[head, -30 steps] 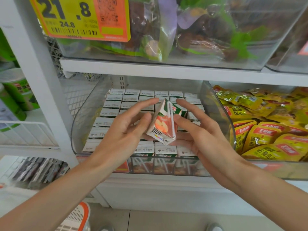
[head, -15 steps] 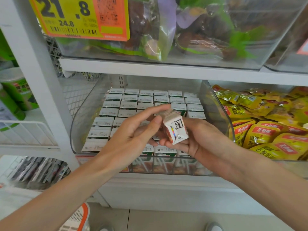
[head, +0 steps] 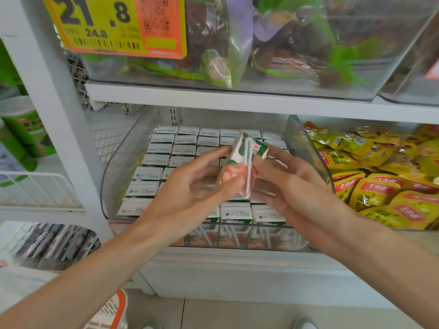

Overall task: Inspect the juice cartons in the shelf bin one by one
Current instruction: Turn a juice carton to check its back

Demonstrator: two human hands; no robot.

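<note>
While pinched at 9 o'clock by left hand (head: 187,193), 3 o'clock by right hand (head: 292,186): carton (head: 242,167) mid-check above bin (head: 118,174). Next, likely: reseat, lift another.

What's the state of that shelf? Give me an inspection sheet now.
Surface: white shelf carrying a clear bin.
Job's things: juice cartons packed upright in rows in the bin; held carton above them, tilted.
Clutter: nothing seen.
Hands: left hand and right hand both grip the held carton.
Cables: nothing seen.
Surroundings: yellow snack packs right of the bin; price tag above; green cans on the left.
</note>
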